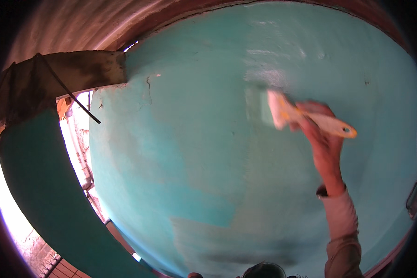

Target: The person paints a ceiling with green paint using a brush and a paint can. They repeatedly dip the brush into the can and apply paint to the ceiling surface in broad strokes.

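Observation:
My right hand [322, 132] is raised in front of a turquoise wall [204, 153], its fingers closed around a paintbrush [331, 124]. The brush has a pale handle with a yellow, holed end and a wide whitish head pointing left. Slight motion blur covers the brush head, which is at the wall surface; whether it touches cannot be told. Above it, a glossy wet-looking patch [268, 76] shines on the wall. A pinkish-brown sleeve [342, 215] covers my right forearm. My left hand is not in view.
A concrete beam [88, 69] juts from the upper left, with a dark rod [69, 90] hanging off it. Below stands a dark green pillar [46, 171]. Corrugated roofing [74, 28] runs overhead. A dark rounded thing [264, 270] is cut off at the lower edge.

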`<state>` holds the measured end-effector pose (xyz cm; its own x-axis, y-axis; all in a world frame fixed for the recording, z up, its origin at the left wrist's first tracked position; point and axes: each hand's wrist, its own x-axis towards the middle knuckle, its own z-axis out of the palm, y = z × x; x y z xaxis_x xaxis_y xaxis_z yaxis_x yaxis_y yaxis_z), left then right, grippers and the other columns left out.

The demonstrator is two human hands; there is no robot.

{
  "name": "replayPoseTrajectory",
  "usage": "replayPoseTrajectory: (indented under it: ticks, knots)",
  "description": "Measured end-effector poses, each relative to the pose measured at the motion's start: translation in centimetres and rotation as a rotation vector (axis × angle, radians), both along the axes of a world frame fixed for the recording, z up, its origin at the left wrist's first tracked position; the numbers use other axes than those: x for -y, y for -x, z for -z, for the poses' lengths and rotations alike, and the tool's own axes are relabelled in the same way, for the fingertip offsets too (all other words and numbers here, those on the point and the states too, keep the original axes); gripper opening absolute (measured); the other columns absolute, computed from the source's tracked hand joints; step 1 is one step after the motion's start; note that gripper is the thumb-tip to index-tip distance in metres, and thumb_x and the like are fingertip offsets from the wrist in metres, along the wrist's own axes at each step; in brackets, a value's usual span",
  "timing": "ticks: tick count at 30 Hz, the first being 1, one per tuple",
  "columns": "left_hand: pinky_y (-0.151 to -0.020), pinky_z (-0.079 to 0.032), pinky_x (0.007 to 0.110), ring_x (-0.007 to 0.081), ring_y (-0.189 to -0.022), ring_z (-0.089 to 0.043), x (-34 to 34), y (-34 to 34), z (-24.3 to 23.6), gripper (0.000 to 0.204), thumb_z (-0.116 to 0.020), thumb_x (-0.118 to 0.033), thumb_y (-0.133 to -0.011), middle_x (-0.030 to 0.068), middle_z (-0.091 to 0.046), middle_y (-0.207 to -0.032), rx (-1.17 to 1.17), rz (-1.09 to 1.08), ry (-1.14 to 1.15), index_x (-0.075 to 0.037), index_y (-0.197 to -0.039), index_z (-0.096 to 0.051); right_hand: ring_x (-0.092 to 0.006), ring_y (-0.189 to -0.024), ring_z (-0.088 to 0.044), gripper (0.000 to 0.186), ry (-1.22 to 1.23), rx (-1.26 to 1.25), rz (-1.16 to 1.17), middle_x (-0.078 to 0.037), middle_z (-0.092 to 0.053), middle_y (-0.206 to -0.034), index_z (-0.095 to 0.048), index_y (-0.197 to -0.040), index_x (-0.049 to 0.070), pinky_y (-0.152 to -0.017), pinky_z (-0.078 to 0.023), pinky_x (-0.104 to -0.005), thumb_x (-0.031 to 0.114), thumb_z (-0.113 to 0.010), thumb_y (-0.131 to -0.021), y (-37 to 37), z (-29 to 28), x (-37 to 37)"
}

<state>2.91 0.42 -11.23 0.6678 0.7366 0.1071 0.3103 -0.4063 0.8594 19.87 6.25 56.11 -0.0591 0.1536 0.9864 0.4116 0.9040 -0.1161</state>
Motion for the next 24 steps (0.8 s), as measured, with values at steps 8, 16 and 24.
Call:
replayPoseTrajectory:
  ticks: [8, 16, 24]
  knots:
    - [-0.112, -0.033, 0.051, 0.0365, -0.136, -0.038, -0.1, -0.9, 2.1, 0.062, -0.061, -0.031, -0.096, 0.0193, -0.036, -0.156, -0.030, 0.021, -0.068, -0.018, -0.152, -0.036, -0.0151, -0.081, -0.069, 0.019, -0.672, 0.357, 0.304, -0.008, -0.072, -0.098, -0.069, -0.108, 0.005, -0.071, -0.058, -0.0308, 0.007, -0.072, -0.089, 8.5, -13.3, -7.0]
    - [-0.114, -0.029, 0.052, 0.0383, -0.139, -0.033, 0.3, -0.4, 3.1, 0.060, -0.063, -0.030, -0.094, 0.0197, -0.034, -0.157, -0.052, 0.014, -0.118, -0.017, -0.149, -0.041, -0.0145, -0.079, -0.072, 0.016, -0.260, -0.111, 0.011, -0.006, -0.073, -0.085, -0.071, -0.096, 0.001, -0.068, -0.056, -0.0267, 0.015, -0.071, -0.089, 11.9, -17.4, -13.6]
    - [-0.117, -0.025, 0.053, 0.0401, -0.143, -0.029, 0.6, -0.9, 4.2, 0.058, -0.065, -0.029, -0.092, 0.0202, -0.032, -0.159, -0.066, 0.016, -0.156, -0.017, -0.146, -0.046, -0.0174, -0.081, -0.075, 0.022, -0.213, -0.146, 0.197, -0.010, -0.074, -0.091, -0.071, -0.100, -0.003, -0.073, -0.060, -0.0283, 0.017, -0.071, -0.090, 10.8, -19.7, -14.3]
